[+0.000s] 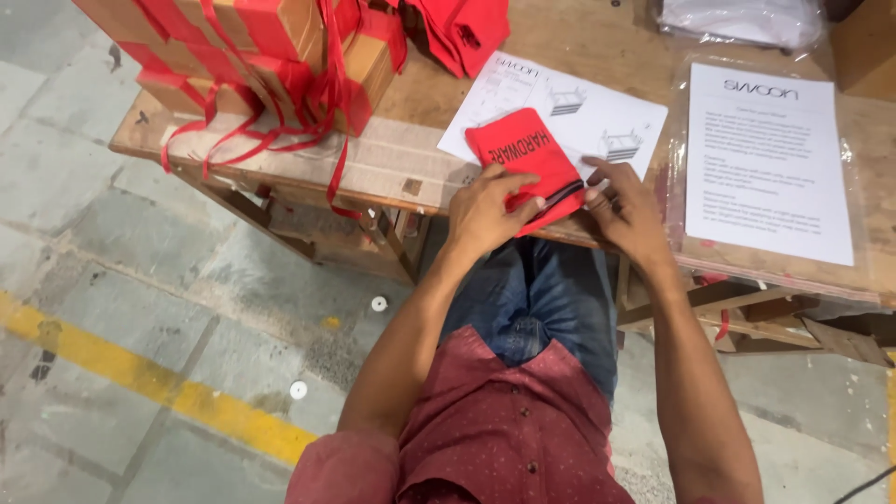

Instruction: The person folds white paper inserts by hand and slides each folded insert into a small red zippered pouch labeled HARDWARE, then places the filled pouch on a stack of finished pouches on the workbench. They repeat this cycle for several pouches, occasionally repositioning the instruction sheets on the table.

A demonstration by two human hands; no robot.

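Note:
A small red fabric pouch [523, 154] with black lettering and a dark zip edge lies at the near edge of a wooden table [401, 168]. My left hand [487, 210] grips the pouch's near left corner, thumb along the zip. My right hand [623, 207] pinches the right end of the zip edge with its fingertips. The pouch rests partly on a white sheet with line drawings [583, 107].
Brown boxes wrapped in red ribbon [252, 65] are stacked at the table's left end. More red pouches [462, 28] lie at the back. A white printed sheet in a clear plastic sleeve [767, 159] sits to the right. A yellow floor stripe [168, 387] runs below left.

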